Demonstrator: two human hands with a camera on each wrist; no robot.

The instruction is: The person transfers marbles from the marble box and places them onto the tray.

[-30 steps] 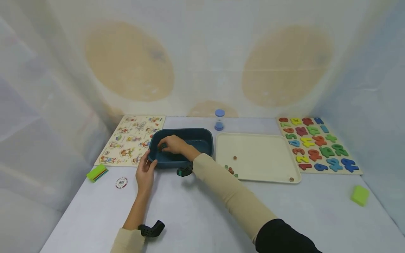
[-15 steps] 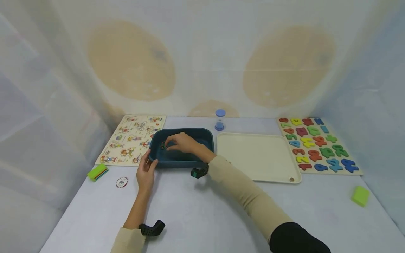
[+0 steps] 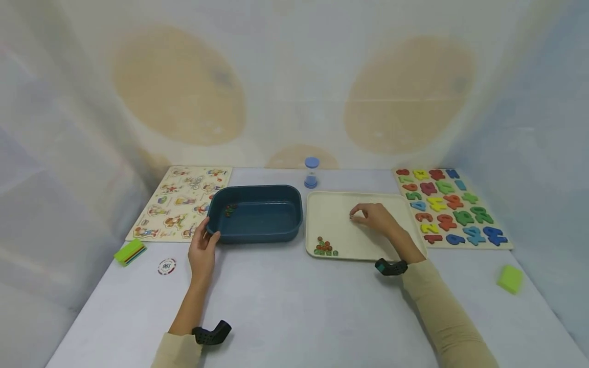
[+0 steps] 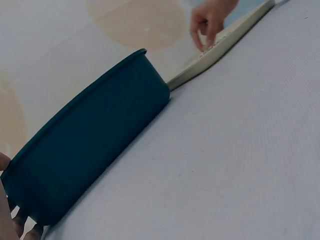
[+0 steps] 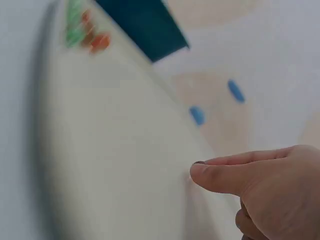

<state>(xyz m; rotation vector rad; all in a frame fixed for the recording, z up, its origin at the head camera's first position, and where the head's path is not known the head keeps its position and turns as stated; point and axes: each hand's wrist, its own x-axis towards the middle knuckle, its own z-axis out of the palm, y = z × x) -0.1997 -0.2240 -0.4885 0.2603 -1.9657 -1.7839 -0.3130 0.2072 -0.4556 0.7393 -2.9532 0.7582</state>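
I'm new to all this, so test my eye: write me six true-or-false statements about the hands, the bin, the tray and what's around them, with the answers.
1. The left hand grips the near left corner of the blue bin. True.
2. The bin holds nothing. False: a few small beads lie toward its left end.
3. The right hand is over the cream tray. True.
4. The tray's bead cluster lies in its far right corner. False: it is in the near left corner.
5. A timer with blue ends stands upright beyond the tray. True.
6. The green block at the right touches the tray. False: it sits apart.
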